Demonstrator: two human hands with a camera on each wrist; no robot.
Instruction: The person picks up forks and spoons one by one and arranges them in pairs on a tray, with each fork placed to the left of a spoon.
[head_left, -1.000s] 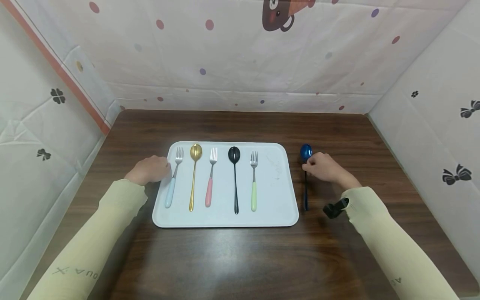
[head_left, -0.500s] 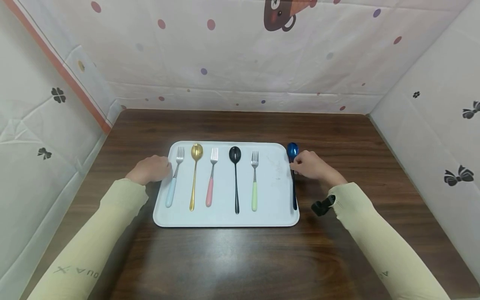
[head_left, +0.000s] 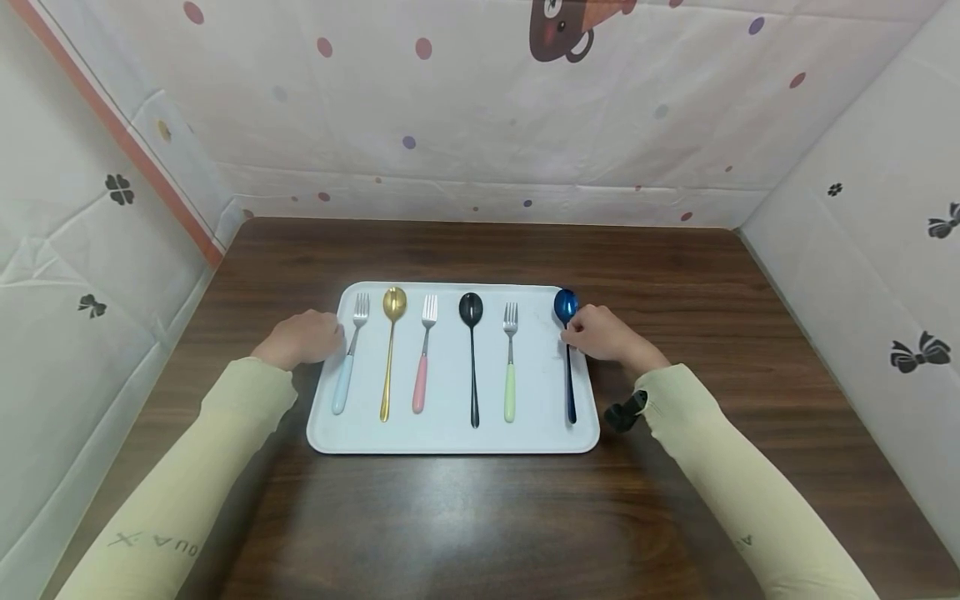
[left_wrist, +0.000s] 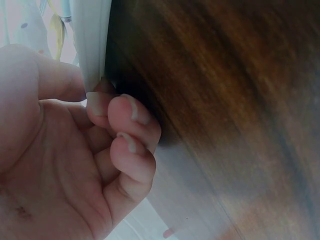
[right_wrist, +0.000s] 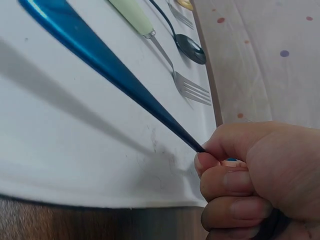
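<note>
A blue spoon (head_left: pixel 570 392) is pinched below its bowl by my right hand (head_left: pixel 603 336), over the right end of the white tray (head_left: pixel 450 442). In the right wrist view the spoon's handle (right_wrist: pixel 115 75) casts a shadow on the tray. My left hand (head_left: pixel 303 340) grips the tray's left rim; the left wrist view has thumb and curled fingers (left_wrist: pixel 132 115) at the rim (left_wrist: pixel 92 45). Lying on the tray from left to right are a blue-handled fork (head_left: pixel 342 383), a gold spoon (head_left: pixel 388 358), a pink-handled fork (head_left: pixel 419 383), a black spoon (head_left: pixel 472 367) and a green-handled fork (head_left: pixel 510 387).
The tray lies on a dark brown wooden table (head_left: pixel 450 533). A dotted white cloth (head_left: pixel 465 125) hangs behind the table, with white patterned sheets on both sides. A black strap piece (head_left: pixel 624 412) sticks out at the right cuff.
My right hand has carried the blue spoon leftward, from the table right of the tray to over the tray's right end. The left hand keeps its place at the rim.
</note>
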